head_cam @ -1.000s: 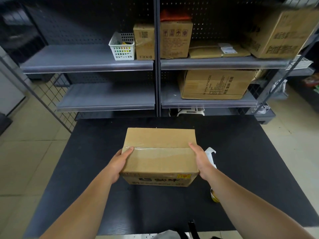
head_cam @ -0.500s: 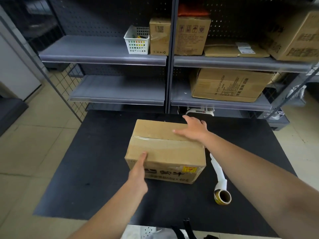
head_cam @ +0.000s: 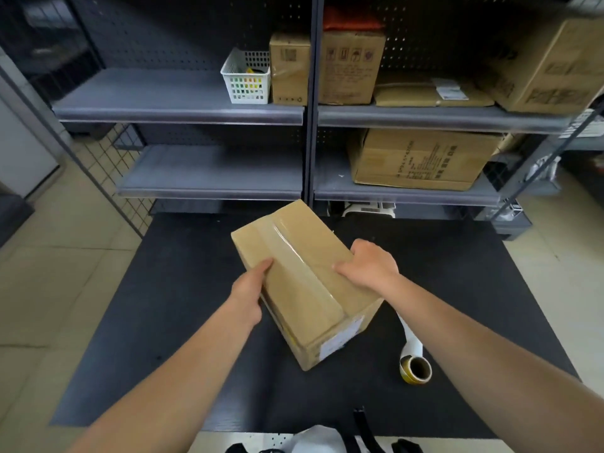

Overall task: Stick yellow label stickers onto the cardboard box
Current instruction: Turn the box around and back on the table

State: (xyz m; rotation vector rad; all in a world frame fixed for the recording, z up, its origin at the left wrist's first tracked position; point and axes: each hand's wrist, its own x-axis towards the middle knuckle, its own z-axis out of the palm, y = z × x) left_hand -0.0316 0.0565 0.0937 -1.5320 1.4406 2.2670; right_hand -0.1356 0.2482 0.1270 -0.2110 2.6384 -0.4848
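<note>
A taped cardboard box lies on the black table, turned so one corner points toward me. My left hand grips its left long side, thumb on top. On the right long edge my right hand holds the box with fingers curled over it. A white label shows on the near right face. The roll of yellow label stickers lies on the table to the right of the box, with a white backing strip trailing from it.
Grey metal shelves stand behind the table with several cardboard boxes and a white basket. A wire grid panel stands at the left. Tiled floor surrounds the table.
The box has been rotated on the table, from square-on to diagonal. My right hand moved from the far top edge to the right side; my left hand shifted from the front face to the left side.
</note>
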